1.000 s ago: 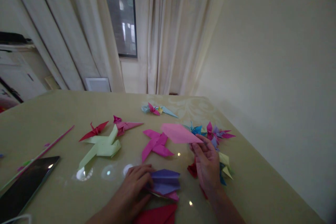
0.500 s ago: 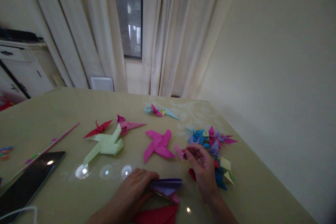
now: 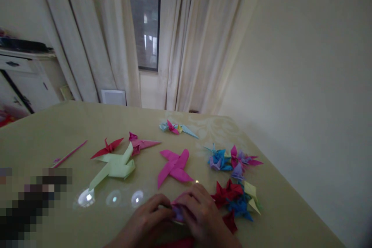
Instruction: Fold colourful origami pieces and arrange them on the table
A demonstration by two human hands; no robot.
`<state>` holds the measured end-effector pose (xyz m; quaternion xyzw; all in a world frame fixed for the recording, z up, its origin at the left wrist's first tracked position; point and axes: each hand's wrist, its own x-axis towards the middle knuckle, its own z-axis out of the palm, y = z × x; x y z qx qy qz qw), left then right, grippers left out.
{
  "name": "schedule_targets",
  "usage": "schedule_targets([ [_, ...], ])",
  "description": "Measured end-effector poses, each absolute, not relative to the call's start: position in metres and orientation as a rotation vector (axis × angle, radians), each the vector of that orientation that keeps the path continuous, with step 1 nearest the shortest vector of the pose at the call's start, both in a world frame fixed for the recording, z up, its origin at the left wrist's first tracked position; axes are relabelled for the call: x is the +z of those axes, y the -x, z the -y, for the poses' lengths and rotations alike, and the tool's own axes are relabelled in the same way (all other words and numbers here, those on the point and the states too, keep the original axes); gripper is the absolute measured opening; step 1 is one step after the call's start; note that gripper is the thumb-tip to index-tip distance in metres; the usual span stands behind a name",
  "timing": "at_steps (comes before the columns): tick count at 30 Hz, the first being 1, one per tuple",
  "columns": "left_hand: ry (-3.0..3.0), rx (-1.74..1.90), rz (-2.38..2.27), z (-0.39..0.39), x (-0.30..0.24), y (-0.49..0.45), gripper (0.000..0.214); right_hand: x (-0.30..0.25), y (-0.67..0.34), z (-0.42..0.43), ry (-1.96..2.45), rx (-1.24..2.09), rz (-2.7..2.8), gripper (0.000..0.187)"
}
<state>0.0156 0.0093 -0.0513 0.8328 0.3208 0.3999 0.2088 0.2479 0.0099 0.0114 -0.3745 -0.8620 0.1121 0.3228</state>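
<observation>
Taking twelve o'clock as straight ahead across the table (image 3: 87,124) from our hands, we have the purple-and-pink paper (image 3: 178,214) at the centre of the dial, low and close to us. Our left hand (image 3: 151,215) curls in on its left end, our right hand (image 3: 197,213) bends over its right, fingers nearly closed; both appear to grip it, though our knuckles hide most of it.

Judging by shape, we count several pieces as done: the magenta pinwheel (image 3: 174,166) at twelve, the pale green pinwheel (image 3: 116,164) at ten, the red crane (image 3: 108,148) beyond that, the blue folded pieces (image 3: 219,159) towards one and the red folded pieces (image 3: 228,193) at two. What we hold looks unfinished, but we cannot tell how many folds remain. At six, partly hidden, lies red paper (image 3: 177,243).
</observation>
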Motion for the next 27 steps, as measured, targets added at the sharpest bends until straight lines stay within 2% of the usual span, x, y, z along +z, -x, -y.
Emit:
schedule_targets([
  [2,-2.194,1.143,-0.917,-0.010,-0.054,-0.014,0.014,0.002,-0.247,-0.010,1.002,0.322,2.293,0.019],
  [4,-2.067,1.134,-0.983,-0.008,-0.056,-0.013,0.017,-0.004,-0.247,-0.010,1.012,0.327,2.300,0.017],
  [6,-1.932,1.130,-1.077,-0.006,-0.056,-0.014,0.033,-0.006,-0.246,-0.009,1.022,0.313,2.285,0.016],
  [9,-1.826,1.166,-1.115,-0.002,-0.056,-0.018,0.069,-0.006,-0.242,-0.008,0.991,0.319,2.279,0.018],
  [10,-1.836,1.178,-1.085,-0.002,-0.055,-0.018,0.073,-0.005,-0.241,-0.007,0.962,0.326,2.280,0.019],
  [11,-1.862,1.181,-1.037,-0.002,-0.053,-0.019,0.068,-0.004,-0.240,-0.006,0.936,0.336,2.281,0.019],
  [14,-1.960,1.132,-0.870,-0.006,-0.047,-0.016,0.031,-0.001,-0.240,-0.006,0.920,0.367,2.288,0.017],
  [15,-1.980,1.117,-0.848,-0.008,-0.044,-0.014,0.025,0.000,-0.241,-0.007,0.931,0.369,2.296,0.016],
  [19,-1.969,1.137,-0.976,-0.014,-0.033,-0.006,0.019,0.005,-0.246,-0.010,1.011,0.320,2.280,0.013],
  [24,-1.992,1.043,-0.971,-0.016,-0.029,-0.004,0.026,0.000,-0.246,-0.010,1.000,0.325,2.282,0.015],
  [27,-2.026,0.955,-0.944,-0.016,-0.028,-0.002,0.016,-0.005,-0.243,-0.009,0.986,0.278,2.349,0.014],
])
